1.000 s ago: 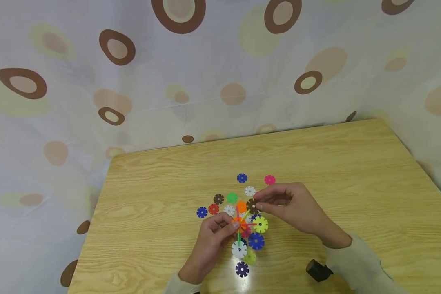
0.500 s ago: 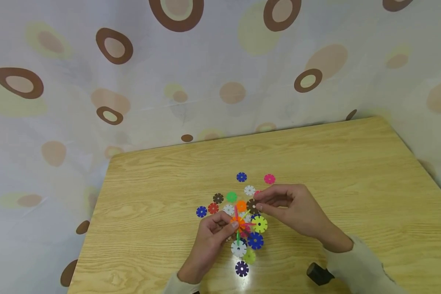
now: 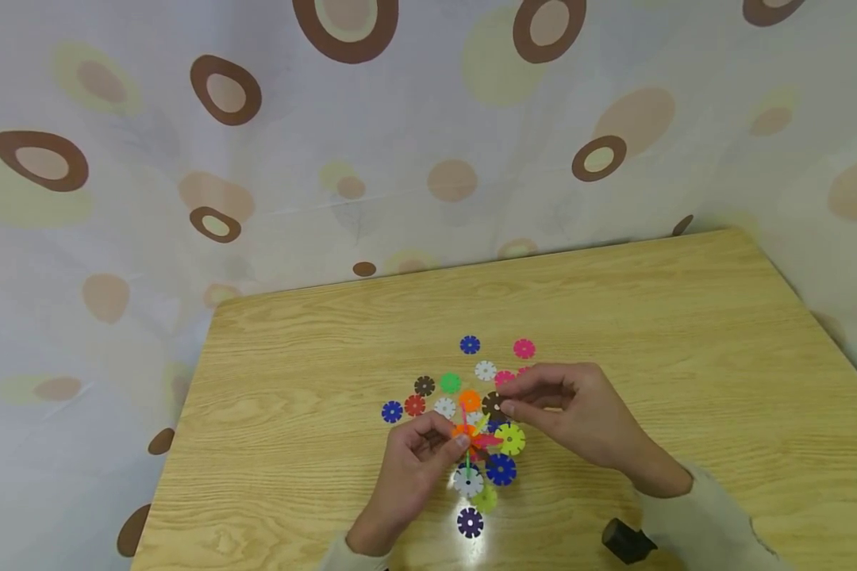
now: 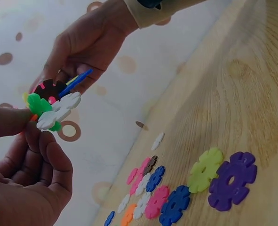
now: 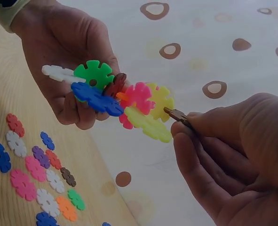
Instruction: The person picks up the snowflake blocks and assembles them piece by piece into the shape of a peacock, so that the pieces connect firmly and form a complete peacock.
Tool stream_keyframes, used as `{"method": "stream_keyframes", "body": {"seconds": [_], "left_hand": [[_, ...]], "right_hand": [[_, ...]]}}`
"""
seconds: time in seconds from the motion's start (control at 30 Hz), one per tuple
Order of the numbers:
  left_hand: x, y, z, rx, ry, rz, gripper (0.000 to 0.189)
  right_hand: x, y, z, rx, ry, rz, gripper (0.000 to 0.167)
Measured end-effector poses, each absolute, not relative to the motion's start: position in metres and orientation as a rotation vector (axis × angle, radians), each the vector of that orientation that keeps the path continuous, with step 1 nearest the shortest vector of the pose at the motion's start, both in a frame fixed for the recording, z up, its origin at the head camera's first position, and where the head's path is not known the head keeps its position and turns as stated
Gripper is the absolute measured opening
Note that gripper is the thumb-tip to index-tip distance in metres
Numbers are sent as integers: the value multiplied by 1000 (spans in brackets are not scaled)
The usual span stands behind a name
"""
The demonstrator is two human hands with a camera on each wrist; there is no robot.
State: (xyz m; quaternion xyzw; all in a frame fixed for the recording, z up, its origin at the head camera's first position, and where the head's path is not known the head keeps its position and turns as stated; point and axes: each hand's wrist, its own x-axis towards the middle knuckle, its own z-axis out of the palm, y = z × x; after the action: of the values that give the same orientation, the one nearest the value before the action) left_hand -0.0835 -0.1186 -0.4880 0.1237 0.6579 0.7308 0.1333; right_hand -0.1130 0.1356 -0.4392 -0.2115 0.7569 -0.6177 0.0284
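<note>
My left hand [image 3: 410, 472] pinches a cluster of slotted plastic snowflake discs between thumb and fingers, above the table. In the right wrist view the cluster shows a green disc [image 5: 92, 74], a blue disc [image 5: 96, 100], a white one [image 5: 62, 74] seen nearly edge-on, and pink and yellow discs towards the right. Between thumb and forefinger, my right hand [image 3: 578, 412] holds a brown snowflake disc [image 5: 179, 117]. Its rim is right at the edge of a yellow disc [image 5: 162, 101] on the cluster. Left fingertips are partly hidden behind the cluster in that view.
Loose snowflake discs lie scattered on the wooden table [image 3: 293, 381], among them a purple disc [image 3: 470, 523] near the front and a blue disc [image 3: 470, 344] farther back. A black object [image 3: 627, 541] sits by the right sleeve. A patterned curtain [image 3: 400, 143] hangs behind the table.
My right hand has shifted slightly down and right with the brown disc, revealing more of the pink discs behind it. The cluster in my left hand has turned a little, its yellow disc moving right.
</note>
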Motion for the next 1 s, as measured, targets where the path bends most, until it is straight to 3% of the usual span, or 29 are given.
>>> {"method": "stream_keyframes", "body": {"seconds": [0.3,0.83,1.0], "left_hand": [[-82,-114,-491,503,1927,2203,13],[-85,-114,-492,503,1934,2212,13],[-87,-116,-490,394,1934,2155,18]], "right_hand": [[-111,134,-434,-707,2446,-1828,18],[-113,131,-435,-742,2468,-1839,21],[-115,128,-438,-708,2445,-1902,21]]}}
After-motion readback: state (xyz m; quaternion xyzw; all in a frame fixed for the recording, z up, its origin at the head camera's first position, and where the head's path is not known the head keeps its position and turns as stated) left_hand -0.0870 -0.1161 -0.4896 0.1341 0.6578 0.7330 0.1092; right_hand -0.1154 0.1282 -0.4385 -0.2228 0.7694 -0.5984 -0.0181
